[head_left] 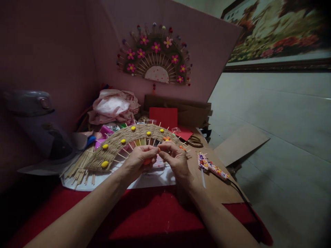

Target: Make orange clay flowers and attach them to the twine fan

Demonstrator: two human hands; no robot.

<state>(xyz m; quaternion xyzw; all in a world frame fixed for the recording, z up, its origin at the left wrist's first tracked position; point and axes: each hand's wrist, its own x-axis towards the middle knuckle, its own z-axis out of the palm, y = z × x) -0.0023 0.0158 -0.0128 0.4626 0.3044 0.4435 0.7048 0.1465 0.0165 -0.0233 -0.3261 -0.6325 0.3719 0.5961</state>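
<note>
My left hand [143, 156] is closed, with a lump of orange modelling clay [147, 161] showing beneath its fingers. Its thumb and forefinger meet the fingertips of my right hand [176, 158], which pinches a small orange bit [159, 149] between them. Just behind both hands lies a twine-woven arch [111, 155] on thin wooden sticks, dotted with several yellow clay discs [105, 146]. Orange petals [167, 138] surround a yellow disc on its right part, partly hidden by my right hand. More orange pieces [181, 147] sit at the arch's right end.
A flower-patterned glue gun [212, 167] with a cord lies on cardboard [219, 191] at right. Loose sticks [81, 168] and a large bottle [43, 127] are at left. Behind are crumpled pink cloth [113, 105] and red paper [162, 116]. A finished-looking fan [156, 58] hangs on the upright board.
</note>
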